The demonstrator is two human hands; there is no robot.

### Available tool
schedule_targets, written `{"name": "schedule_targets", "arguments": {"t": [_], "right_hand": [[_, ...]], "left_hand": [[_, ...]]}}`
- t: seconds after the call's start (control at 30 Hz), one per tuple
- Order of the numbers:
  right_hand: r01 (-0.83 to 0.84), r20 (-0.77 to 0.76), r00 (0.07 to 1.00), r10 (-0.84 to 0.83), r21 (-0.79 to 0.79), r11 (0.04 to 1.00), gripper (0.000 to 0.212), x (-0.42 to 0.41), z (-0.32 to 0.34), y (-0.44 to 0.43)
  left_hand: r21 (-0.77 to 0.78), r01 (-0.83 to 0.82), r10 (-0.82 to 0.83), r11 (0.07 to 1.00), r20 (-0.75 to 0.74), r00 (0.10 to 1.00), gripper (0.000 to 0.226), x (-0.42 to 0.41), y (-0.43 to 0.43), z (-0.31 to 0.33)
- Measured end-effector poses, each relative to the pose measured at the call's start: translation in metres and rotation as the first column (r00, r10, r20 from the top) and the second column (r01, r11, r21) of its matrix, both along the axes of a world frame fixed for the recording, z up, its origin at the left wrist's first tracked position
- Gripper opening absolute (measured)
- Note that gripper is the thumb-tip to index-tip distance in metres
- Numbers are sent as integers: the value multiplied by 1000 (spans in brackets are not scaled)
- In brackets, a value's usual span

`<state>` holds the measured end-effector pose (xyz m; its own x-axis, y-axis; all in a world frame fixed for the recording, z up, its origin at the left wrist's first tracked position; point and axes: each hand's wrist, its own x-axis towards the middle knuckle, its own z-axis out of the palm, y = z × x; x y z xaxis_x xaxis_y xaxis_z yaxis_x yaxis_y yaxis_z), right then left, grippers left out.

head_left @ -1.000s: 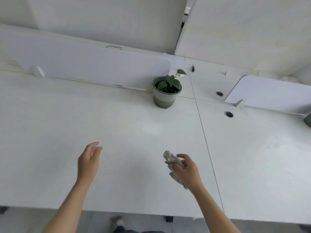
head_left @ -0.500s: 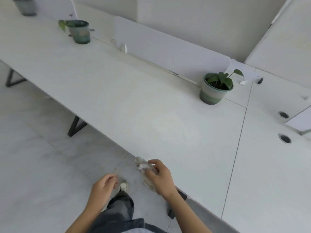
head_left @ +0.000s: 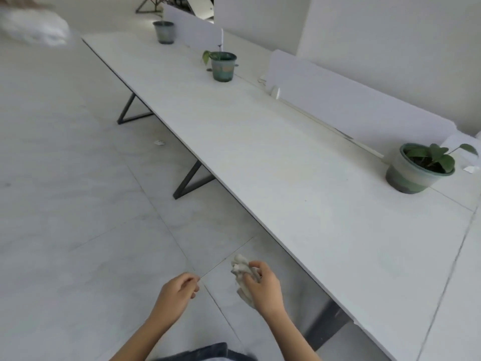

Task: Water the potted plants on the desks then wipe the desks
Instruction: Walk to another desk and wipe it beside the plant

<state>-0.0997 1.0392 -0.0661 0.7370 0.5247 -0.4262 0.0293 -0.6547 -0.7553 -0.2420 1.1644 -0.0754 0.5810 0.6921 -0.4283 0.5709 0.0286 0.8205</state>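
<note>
Right grip clamps the balled cloth over the floor, lower centre, just off the surface; you likely carry it toward a stretch to wipe | left grip loosely curled, empty | right pot, middle pot, top pot line the surface's far side | soil wetness unreadable; top pot's plant blurred.

Person seen only in part. Left hand and right hand were bare. So were the left forearm and right forearm, down to the bottom edge of the view. Between them, at the lower edge, a dark blue-grey garment showed, denim-like, with a curved upper border. A paler grey band lay just under it. Detail was blurred there; which garment it was could not be told.
</note>
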Motion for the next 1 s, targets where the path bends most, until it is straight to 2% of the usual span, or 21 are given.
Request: {"name": "schedule_targets", "arguments": {"t": [0.1,0.17,0.37,0.47,0.63,0.73,1.0], "right_hand": [[-68,-5,998,69,3,998,33,-43,-5,48],[-143,-5,990,143,3,990,35,-78,-7,83],[-242,-17,970,241,-31,970,36,-156,-8,165],[-239,-37,971,237,-55,970,35,-168,-7,187],[-237,-20,971,236,-98,966,31,-155,-8,232],[-242,1,970,243,-85,967,30,-131,-12,273],[-246,79,967,242,40,968,35,-39,6,439]], "left_hand": [[15,-64,64,998,-21,998,22,-54,36,-1],[24,-170,171,985,-38,985,21,-97,67,-2],[31,-492,493,870,-9,870,20,-191,150,-9],[-1,-499,499,867,-37,866,19,-204,166,-16],[-78,-388,378,918,-120,918,18,-185,196,-30],[-42,-370,363,928,-117,924,19,-161,240,-30],[82,-456,459,886,-20,888,18,-97,375,-1]]}}
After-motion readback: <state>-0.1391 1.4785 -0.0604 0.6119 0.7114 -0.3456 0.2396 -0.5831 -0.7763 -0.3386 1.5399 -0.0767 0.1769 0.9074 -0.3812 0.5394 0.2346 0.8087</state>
